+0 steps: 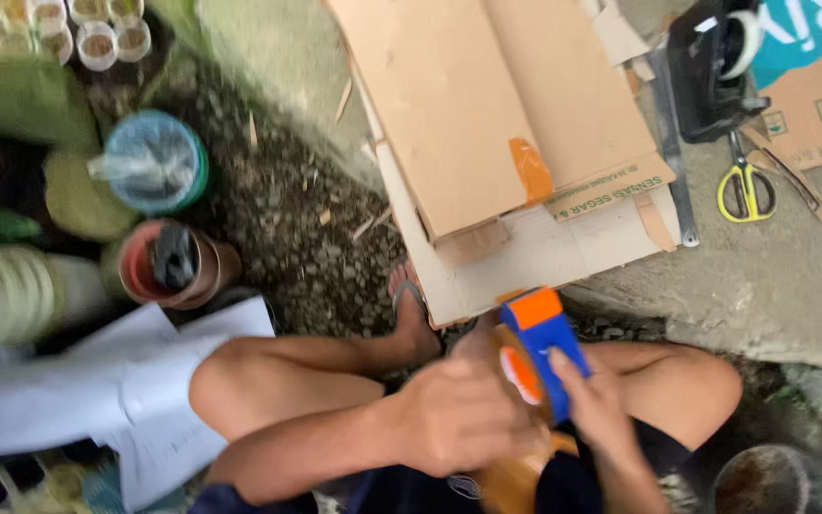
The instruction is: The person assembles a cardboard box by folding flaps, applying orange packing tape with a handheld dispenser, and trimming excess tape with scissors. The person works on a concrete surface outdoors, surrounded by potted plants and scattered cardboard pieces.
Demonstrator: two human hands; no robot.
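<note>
I sit cross-legged and hold a blue and orange tape dispenser (542, 341) over my lap. My left hand (463, 414) is closed around its brown tape roll side. My right hand (594, 400) grips the blue body, thumb on its edge. Just beyond the dispenser lie flattened brown cardboard sheets (487, 105) on the concrete, one with an orange tape patch (531, 168). My sandalled foot (413, 314) rests at the cardboard's near corner.
Yellow-handled scissors (746, 187), a long metal ruler (674, 143) and a black tape dispenser (715, 67) lie at the right. Pots and plastic containers (156, 162) stand on the gravel at left. White paper sheets (97, 385) lie by my knee.
</note>
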